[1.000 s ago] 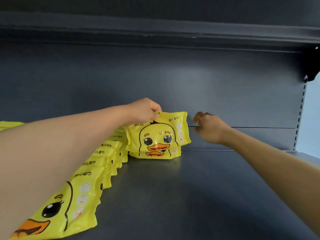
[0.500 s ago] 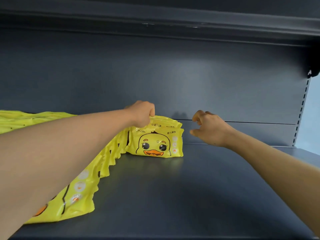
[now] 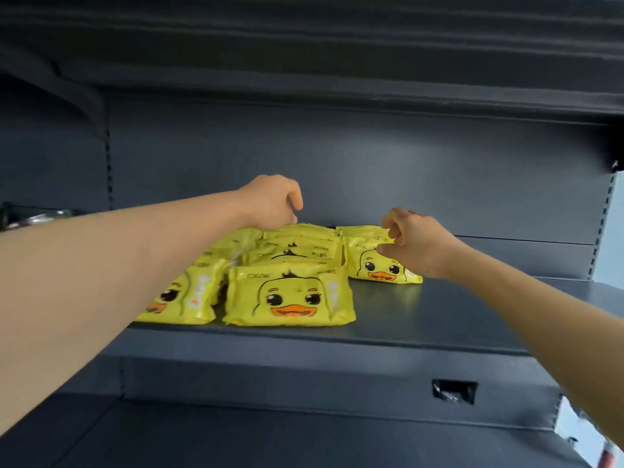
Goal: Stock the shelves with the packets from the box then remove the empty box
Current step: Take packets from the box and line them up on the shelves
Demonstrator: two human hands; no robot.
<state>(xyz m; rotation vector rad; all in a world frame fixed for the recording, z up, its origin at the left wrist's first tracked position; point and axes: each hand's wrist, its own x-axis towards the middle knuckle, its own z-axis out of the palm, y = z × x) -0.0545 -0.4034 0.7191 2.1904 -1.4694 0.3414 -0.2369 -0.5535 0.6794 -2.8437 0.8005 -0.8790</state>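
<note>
head view: stocking step. right hand (image 3: 417, 243) pinches the top edge of the end packet (image 3: 378, 265) on the shelf (image 3: 439, 319); left hand (image 3: 271, 199), curled, touches the middle row (image 3: 290, 261). next, release and fetch more; box unseen.

Dim overall, soft glare on the shelf (image 3: 388, 309) — wide-angle bowing at edges, slight blur throughout
</note>
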